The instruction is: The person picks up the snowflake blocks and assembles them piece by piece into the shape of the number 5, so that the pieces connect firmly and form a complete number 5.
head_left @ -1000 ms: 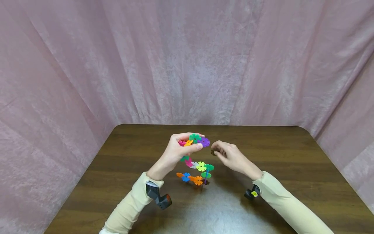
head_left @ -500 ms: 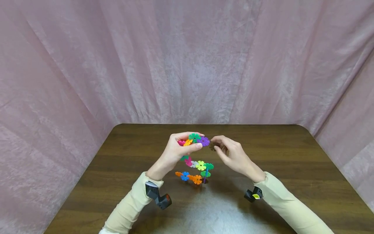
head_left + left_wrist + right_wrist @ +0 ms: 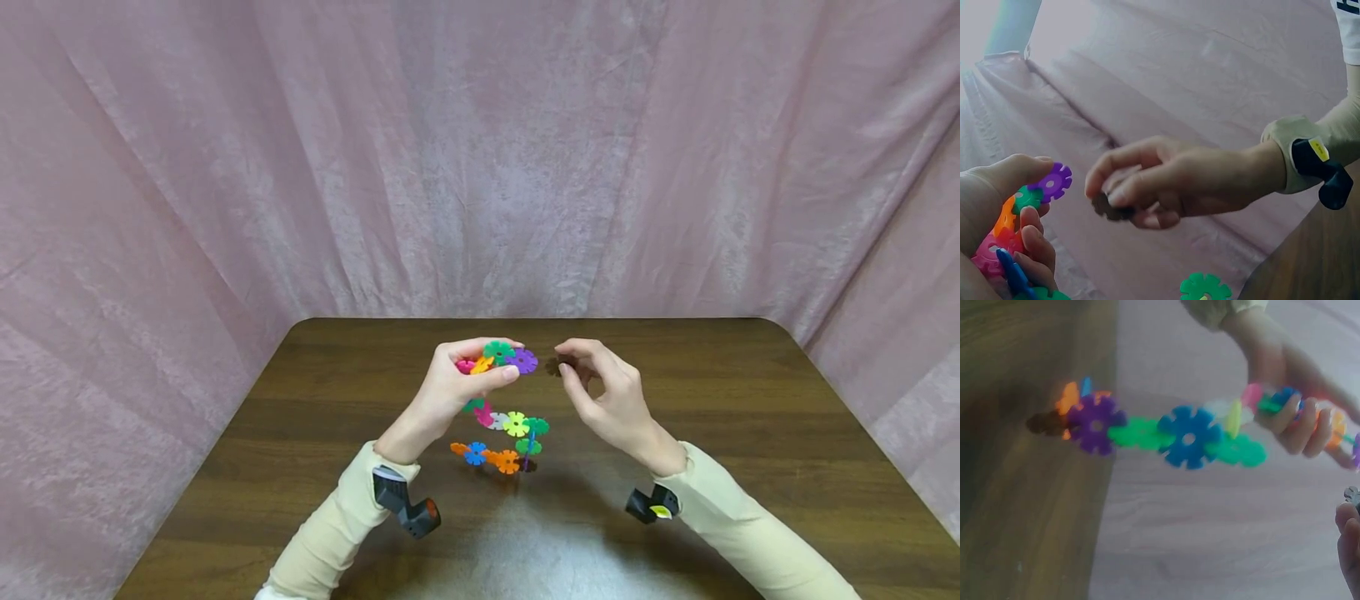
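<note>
My left hand (image 3: 448, 387) grips one end of a chain of notched plastic snowflake discs (image 3: 516, 424), thumb on one side and fingers on the other. A purple disc (image 3: 522, 361) sticks out past its thumb, joined to a green disc (image 3: 498, 352). The rest of the chain hangs below and curves round, through pink, white, yellow, green, blue and orange discs. To the right, thumb and fingers of my right hand (image 3: 618, 408) pinch a loose brown snowflake disc (image 3: 1109, 207). A small gap separates this brown disc from the purple one. My left palm hides some discs.
Below both hands lies a brown wooden table (image 3: 360, 367). Pink curtains (image 3: 480, 167) hang behind its far edge. A dark camera is strapped to each wrist, the left one (image 3: 408, 504) near the chain's low orange end.
My right hand has risen and drawn slightly to the right with the brown disc, widening the gap to the purple disc. The left hand and the chain stay nearly still.
</note>
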Motion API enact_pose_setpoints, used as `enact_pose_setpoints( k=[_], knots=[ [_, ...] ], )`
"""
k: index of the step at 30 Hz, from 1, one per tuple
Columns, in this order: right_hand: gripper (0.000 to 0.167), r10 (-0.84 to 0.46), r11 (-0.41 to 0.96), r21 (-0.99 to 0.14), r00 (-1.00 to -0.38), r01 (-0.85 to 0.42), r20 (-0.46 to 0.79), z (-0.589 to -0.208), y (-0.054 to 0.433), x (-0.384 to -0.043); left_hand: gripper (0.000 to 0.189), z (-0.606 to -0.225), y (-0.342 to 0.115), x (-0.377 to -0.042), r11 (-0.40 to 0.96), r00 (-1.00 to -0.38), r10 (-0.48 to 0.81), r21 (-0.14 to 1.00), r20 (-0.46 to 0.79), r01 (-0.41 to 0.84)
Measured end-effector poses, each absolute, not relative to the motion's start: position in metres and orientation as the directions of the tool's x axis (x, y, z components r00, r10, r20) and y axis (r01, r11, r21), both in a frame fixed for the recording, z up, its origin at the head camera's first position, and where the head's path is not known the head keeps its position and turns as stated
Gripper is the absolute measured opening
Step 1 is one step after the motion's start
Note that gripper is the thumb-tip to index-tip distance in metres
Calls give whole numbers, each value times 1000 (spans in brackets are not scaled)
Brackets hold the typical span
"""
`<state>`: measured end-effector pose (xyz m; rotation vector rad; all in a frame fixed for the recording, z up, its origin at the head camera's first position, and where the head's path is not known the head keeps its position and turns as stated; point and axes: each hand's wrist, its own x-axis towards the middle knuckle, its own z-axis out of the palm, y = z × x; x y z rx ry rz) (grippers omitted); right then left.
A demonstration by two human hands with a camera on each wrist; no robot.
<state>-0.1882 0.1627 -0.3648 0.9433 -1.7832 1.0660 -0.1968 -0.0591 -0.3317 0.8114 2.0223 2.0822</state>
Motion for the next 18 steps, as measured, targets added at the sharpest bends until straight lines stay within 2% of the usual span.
enact_pose_setpoints(
  k=[5,11,18],
  knots=[
    [15,-166,330,-255,-321,-909,932,-356,158,-181,36,-333,-59,-196,-88,-852,441,958,283,273],
    [21,-185,323,-214,-283,-922,941,-348,153,-175,33,-331,-57,-195,-76,-852,447,960,274,269],
    [19,-208,319,-205,-279,-925,937,-346,151,-171,28,-333,-56,-195,-57,-853,449,961,268,272]
  ],
)
